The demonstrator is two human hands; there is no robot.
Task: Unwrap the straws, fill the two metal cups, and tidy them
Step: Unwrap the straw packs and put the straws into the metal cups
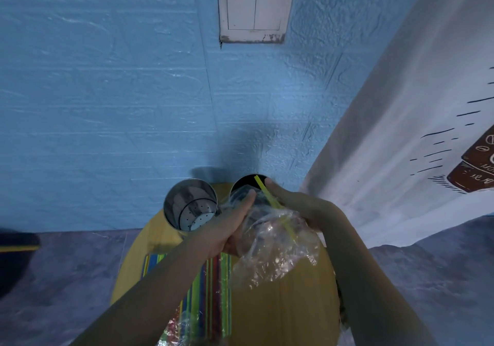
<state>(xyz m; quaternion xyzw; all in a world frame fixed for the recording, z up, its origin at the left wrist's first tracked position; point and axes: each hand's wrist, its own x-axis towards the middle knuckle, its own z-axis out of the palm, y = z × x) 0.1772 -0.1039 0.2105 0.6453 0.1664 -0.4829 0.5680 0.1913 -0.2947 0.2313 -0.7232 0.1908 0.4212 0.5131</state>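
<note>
Two metal cups stand at the far edge of a round wooden table (294, 305). The left cup (190, 206) is empty and shows its perforated bottom. Over the right cup (247, 182) both hands hold a crumpled clear plastic wrapper (275, 249). My left hand (232, 225) holds the wrapper from the left, fingers fairly straight. My right hand (302, 206) grips it from the right. One yellow straw (272, 204) slants from the wrapper into the right cup's mouth. A packet of coloured straws (208, 292) lies on the table under my left forearm.
A blue textured wall rises just behind the table, with a white double switch plate (256, 6) high up. A white printed curtain (401, 131) hangs at the right. Grey floor surrounds the table, and a dark object (16, 241) sits at the left edge.
</note>
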